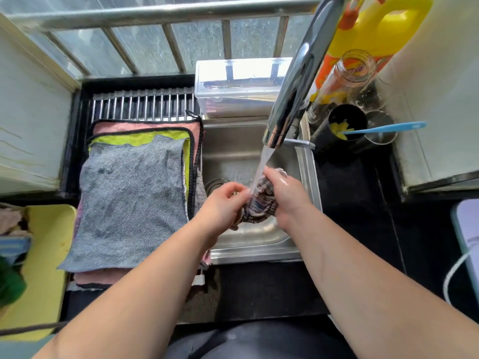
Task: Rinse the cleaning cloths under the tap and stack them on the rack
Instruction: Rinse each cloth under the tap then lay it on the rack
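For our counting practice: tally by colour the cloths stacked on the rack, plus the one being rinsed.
Grey terry cloth: 1
Lime-green cloth with black trim: 1
Pink cloth with black trim: 1
Striped bunched cloth: 1
Total: 4 plainly distinct

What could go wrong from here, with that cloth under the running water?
1. Water from the tap strikes the bunched striped cloth held by the left hand and right hand; it may splash over the sink rim onto the counter.
2. In so tight a grip, its inner folds may stay unrinsed.
3. The grey cloth tops a stack whose edge overhangs the sink; another wet one might slide off.
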